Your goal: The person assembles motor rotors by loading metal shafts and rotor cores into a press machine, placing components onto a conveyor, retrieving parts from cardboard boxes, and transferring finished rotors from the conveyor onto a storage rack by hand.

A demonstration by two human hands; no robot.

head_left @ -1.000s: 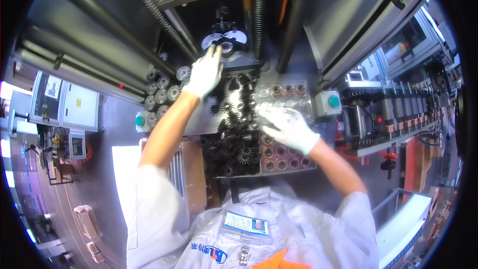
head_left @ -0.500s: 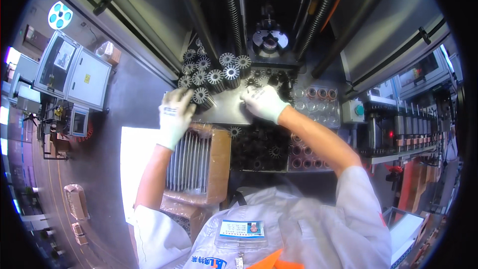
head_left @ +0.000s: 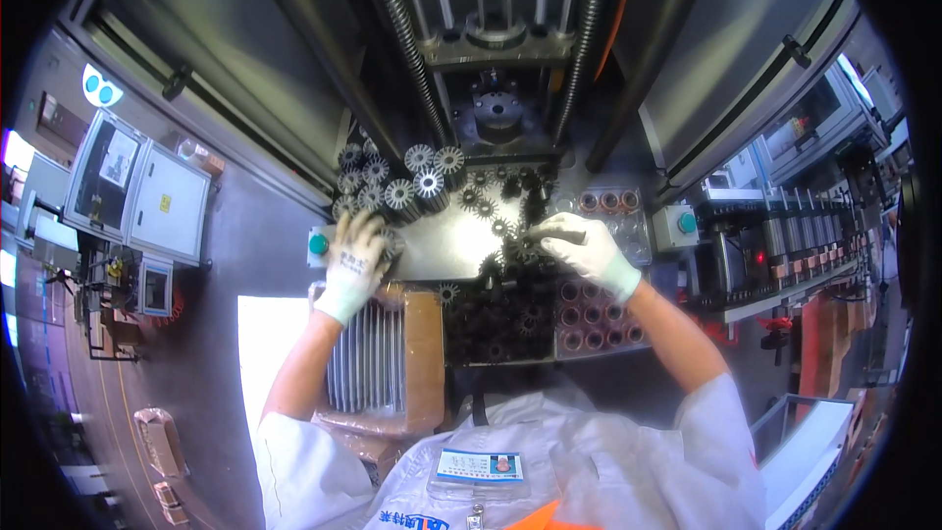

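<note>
White cabinet (head_left: 167,204): is standing upright.
Grey floor (head_left: 235,250): is spreading to the cabinet's right.
Brown carton (head_left: 161,442): is lying lower in view than the cabinet.
Bright light (head_left: 17,150): is glowing to the cabinet's left.

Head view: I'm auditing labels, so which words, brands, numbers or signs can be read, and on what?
ID badge: fine print, too small to read.
Work jacket: blue lettering, partly cut off; not copied.
Left glove: dark print, too blurred to read.
White cabinet: yellow sign, too small to read.

Left gloved hand (head_left: 355,260) on a toothed cylinder (head_left: 394,246), grip unclear; right gloved hand (head_left: 581,247) pinching dark piece (head_left: 563,235); clear tray (head_left: 638,234) beside it; press fixture (head_left: 498,112) beyond.
</note>
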